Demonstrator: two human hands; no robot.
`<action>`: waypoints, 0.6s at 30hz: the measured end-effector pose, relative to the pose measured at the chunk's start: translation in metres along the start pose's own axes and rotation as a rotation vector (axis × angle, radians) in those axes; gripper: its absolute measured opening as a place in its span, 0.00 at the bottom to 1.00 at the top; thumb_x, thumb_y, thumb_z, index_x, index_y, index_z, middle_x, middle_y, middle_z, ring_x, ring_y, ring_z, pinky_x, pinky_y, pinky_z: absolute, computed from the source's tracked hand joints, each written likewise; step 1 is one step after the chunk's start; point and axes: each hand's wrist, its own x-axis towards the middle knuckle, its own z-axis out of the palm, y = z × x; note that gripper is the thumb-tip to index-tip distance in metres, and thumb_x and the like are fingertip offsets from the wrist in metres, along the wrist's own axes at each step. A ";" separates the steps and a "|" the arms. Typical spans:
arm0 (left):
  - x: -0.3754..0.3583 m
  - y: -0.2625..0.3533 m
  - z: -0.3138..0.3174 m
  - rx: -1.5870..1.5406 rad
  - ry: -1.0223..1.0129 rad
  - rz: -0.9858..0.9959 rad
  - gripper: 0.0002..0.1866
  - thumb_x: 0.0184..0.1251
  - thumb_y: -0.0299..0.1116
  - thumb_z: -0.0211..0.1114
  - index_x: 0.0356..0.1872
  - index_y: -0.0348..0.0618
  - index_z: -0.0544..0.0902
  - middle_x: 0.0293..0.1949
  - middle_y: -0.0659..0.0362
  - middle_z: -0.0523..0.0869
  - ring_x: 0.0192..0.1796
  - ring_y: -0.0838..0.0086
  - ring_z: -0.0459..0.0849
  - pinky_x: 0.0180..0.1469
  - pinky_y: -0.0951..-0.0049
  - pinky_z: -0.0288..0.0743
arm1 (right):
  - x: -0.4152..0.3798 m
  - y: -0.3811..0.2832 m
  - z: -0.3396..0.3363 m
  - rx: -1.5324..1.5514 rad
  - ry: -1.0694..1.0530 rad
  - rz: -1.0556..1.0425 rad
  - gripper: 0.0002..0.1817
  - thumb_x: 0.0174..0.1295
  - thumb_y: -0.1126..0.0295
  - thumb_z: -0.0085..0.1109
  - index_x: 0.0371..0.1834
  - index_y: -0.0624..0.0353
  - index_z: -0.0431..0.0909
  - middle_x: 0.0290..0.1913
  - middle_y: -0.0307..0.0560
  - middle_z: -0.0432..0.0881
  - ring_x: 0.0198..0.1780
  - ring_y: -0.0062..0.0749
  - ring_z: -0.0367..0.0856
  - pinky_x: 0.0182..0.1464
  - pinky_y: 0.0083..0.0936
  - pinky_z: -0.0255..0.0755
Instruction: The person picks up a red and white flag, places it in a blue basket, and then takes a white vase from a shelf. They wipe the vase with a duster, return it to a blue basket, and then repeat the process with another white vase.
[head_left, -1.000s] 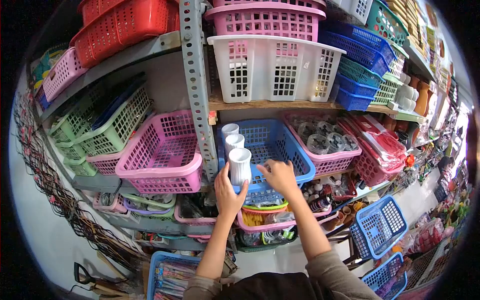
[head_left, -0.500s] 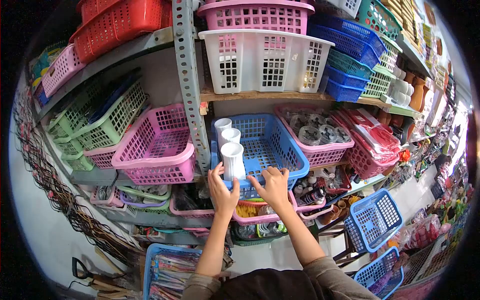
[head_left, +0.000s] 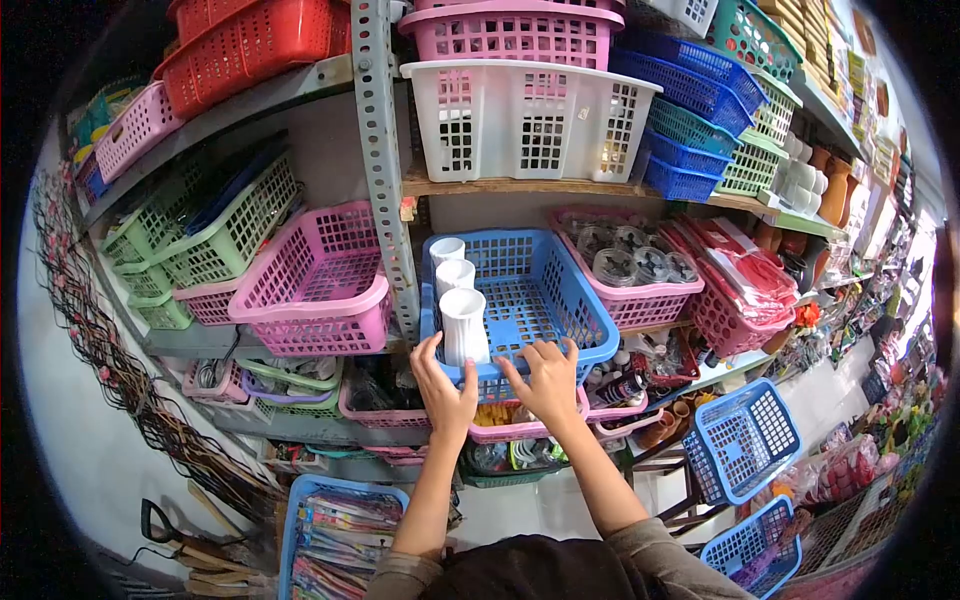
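Observation:
A blue plastic basket (head_left: 545, 318) sits on the shelf in front of me, with three white fluted vases (head_left: 464, 328) upright in a row along its left side. At the front left corner, my left hand (head_left: 446, 388) grips the rim, fingers at the side and thumb near the foot of the nearest vase. My right hand (head_left: 546, 382) holds the middle of the front rim, its fingers bent over the edge. Bare basket floor shows to the right of the vases.
A metal post (head_left: 380, 150) stands just left of the basket. Beside it are a pink basket (head_left: 315, 280) and, to the right, a pink basket of clear round containers (head_left: 640, 268). A white crate (head_left: 530, 120) is on the shelf above. Blue baskets (head_left: 745, 440) stand lower right.
The view has shifted slightly. Both hands stay on the basket's front rim, and the vases keep their places in it.

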 end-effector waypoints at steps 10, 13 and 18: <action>-0.020 0.037 0.003 0.008 0.106 0.168 0.20 0.53 0.27 0.61 0.49 0.38 0.71 0.50 0.49 0.72 0.59 0.54 0.67 0.64 0.50 0.53 | -0.011 0.000 -0.032 0.076 0.050 0.037 0.09 0.52 0.68 0.61 0.35 0.59 0.77 0.38 0.44 0.78 0.48 0.39 0.75 0.65 0.51 0.46; -0.032 0.066 0.017 -0.139 0.037 0.173 0.12 0.53 0.25 0.59 0.40 0.39 0.75 0.43 0.53 0.77 0.54 0.56 0.73 0.64 0.49 0.54 | -0.026 0.006 -0.053 0.153 0.096 0.097 0.09 0.51 0.72 0.58 0.36 0.59 0.76 0.40 0.45 0.78 0.50 0.41 0.73 0.64 0.47 0.48; -0.071 0.117 0.065 -0.412 -0.166 0.138 0.12 0.53 0.25 0.59 0.41 0.39 0.76 0.43 0.53 0.78 0.53 0.58 0.75 0.66 0.50 0.52 | -0.068 0.035 -0.103 0.030 0.141 0.185 0.12 0.50 0.71 0.59 0.40 0.58 0.76 0.39 0.45 0.76 0.46 0.41 0.72 0.62 0.48 0.52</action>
